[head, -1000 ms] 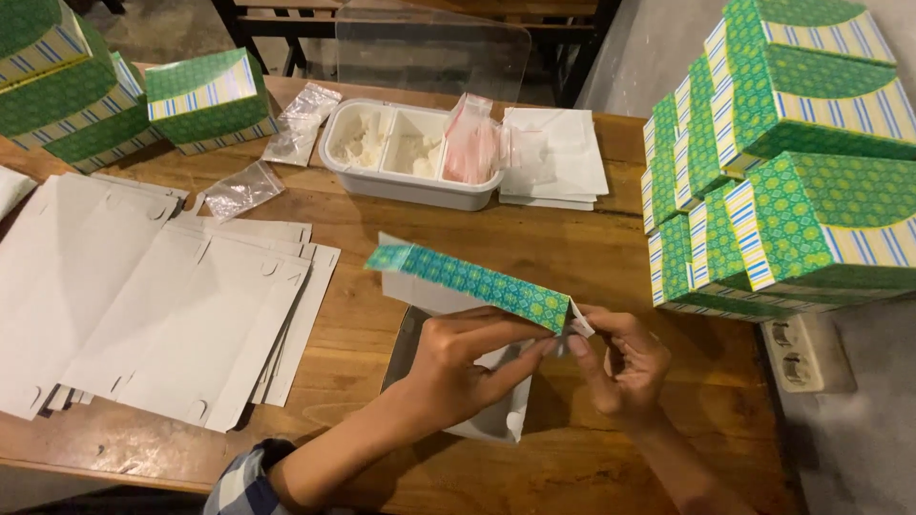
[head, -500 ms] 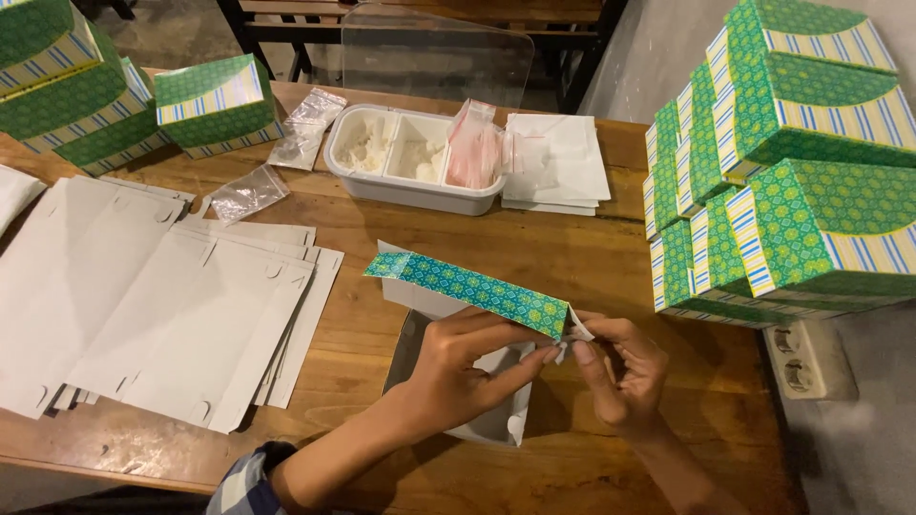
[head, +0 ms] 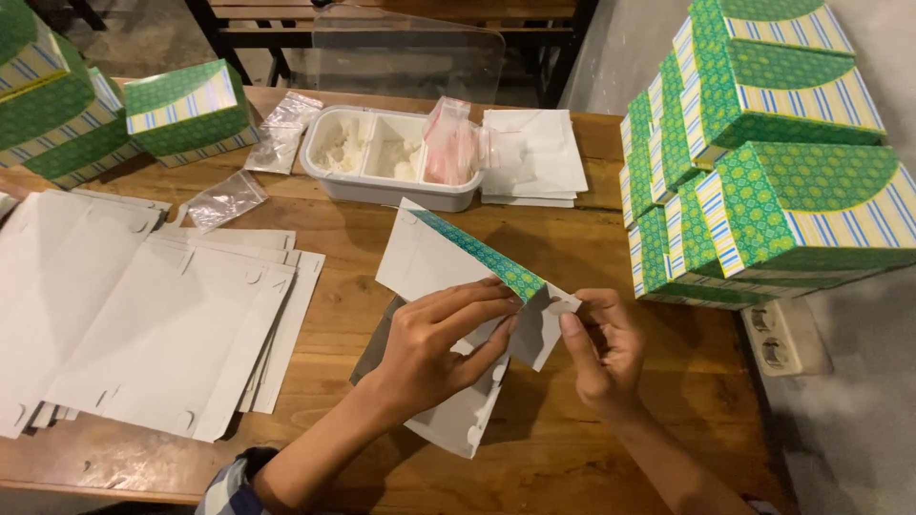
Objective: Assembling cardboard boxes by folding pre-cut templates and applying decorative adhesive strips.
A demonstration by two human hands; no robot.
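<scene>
Item: half-folded box blank (head: pixel 458 277), white inside, green-patterned edge, held above the wooden table (head: pixel 611 448). Our left hand (head: pixel 434 343) lies on it, fingers curled and gripping the panel; our right hand (head: pixel 601 348) pinches its end flap just beside the left fingertips. Left of the left hand: flat blanks (head: pixel 143 324). Beyond both hands: white tray (head: pixel 382 157). Right of the right hand: stacked green boxes (head: pixel 763 162).

To our right the stacked green boxes (head: pixel 763 181) wall off the table edge, close beside our right hand (head: pixel 601 348); to our left the flat white blanks (head: pixel 143 324) cover the wood, low enough to pass over; ahead, the white tray (head: pixel 382 181) and paper stack (head: pixel 534 162) block the far side; bare wood lies open between the tray and our left hand (head: pixel 439 348).
</scene>
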